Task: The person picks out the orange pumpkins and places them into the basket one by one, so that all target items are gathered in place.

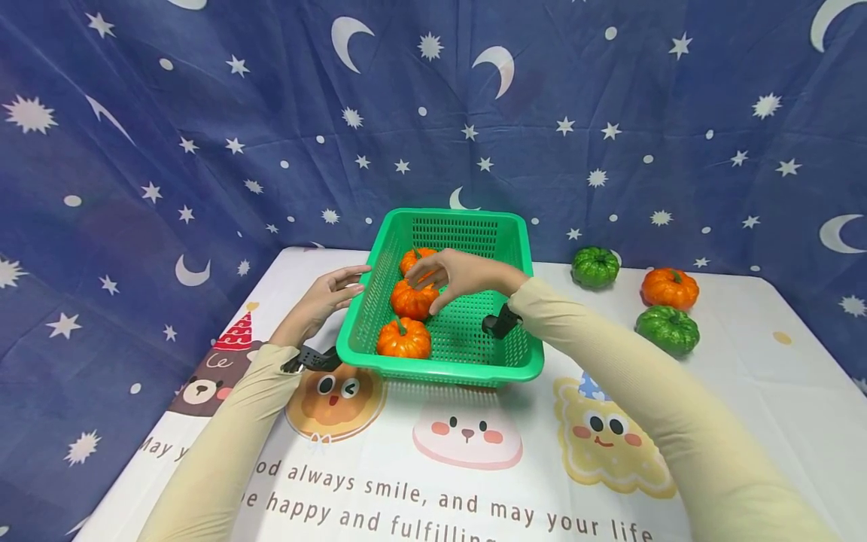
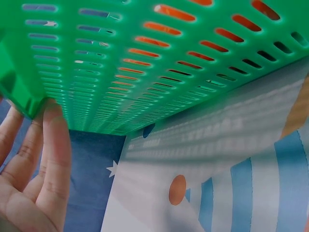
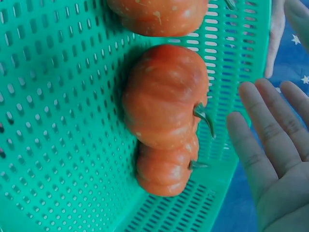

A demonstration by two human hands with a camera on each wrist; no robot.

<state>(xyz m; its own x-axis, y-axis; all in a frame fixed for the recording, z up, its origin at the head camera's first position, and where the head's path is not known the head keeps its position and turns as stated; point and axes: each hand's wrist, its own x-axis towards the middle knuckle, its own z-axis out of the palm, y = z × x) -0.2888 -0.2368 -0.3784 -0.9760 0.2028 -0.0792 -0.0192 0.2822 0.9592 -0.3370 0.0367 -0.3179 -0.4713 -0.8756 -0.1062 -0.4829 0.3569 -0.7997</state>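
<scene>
A green plastic basket (image 1: 440, 370) stands on the table with three orange pumpkins inside, lined up along its left side: a near pumpkin (image 1: 404, 342), a middle pumpkin (image 1: 409, 305) and a far pumpkin (image 1: 413, 260). At the basket's left rim is my left hand (image 1: 318, 301); in the left wrist view its fingertips touch the rim from outside, fingers fairly straight. Over the middle and far pumpkins hovers my right hand (image 1: 467, 272), fingers spread and nothing held. The right wrist view shows the right fingers (image 3: 268, 130) apart from the pumpkins.
Right of the basket lie a green pumpkin (image 1: 595, 267) at the back, an orange pumpkin (image 1: 669, 289) and a nearer green pumpkin (image 1: 667, 331). A white cartoon-printed cloth (image 1: 339, 482) covers the table. Behind hangs a blue curtain (image 1: 420, 143) with moons and stars.
</scene>
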